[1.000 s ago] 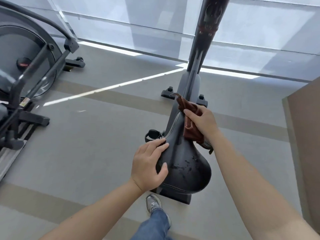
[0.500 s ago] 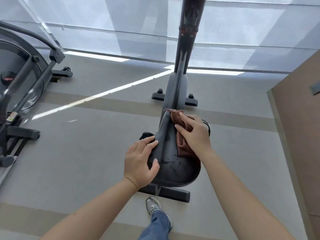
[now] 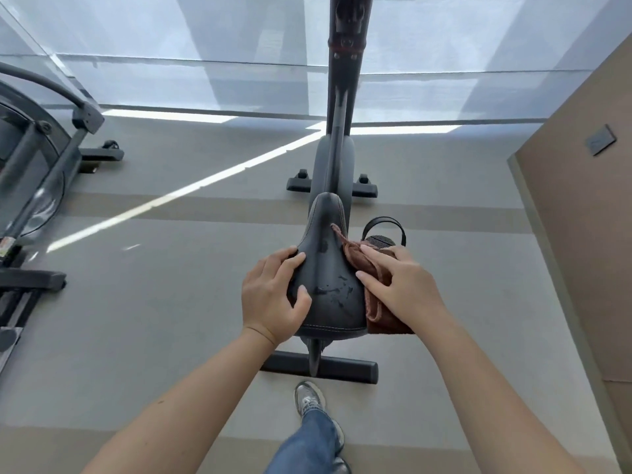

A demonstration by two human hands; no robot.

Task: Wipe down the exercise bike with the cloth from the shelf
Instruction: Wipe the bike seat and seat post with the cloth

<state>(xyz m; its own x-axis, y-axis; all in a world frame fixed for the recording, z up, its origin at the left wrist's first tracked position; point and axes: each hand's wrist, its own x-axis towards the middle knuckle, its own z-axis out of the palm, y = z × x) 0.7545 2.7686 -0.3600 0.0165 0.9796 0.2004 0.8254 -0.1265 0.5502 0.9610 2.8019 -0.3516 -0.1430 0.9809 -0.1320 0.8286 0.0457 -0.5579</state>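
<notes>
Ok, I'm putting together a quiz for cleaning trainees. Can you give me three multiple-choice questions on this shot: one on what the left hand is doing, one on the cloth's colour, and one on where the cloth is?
1. The left hand:
A. grips the saddle at its left edge
B. hangs free
C. holds the cloth

2. The cloth is:
A. blue
B. brown
C. white

3. The cloth lies:
A. across the saddle's nose
B. against the saddle's right side, under the right hand
C. under the left hand

Answers:
1 A: its fingers and thumb curl over the saddle's left edge.
2 B: the fabric shows reddish brown beside the black saddle.
3 B: the right hand's straight fingers press it there, and its lower end hangs below the palm.
</notes>
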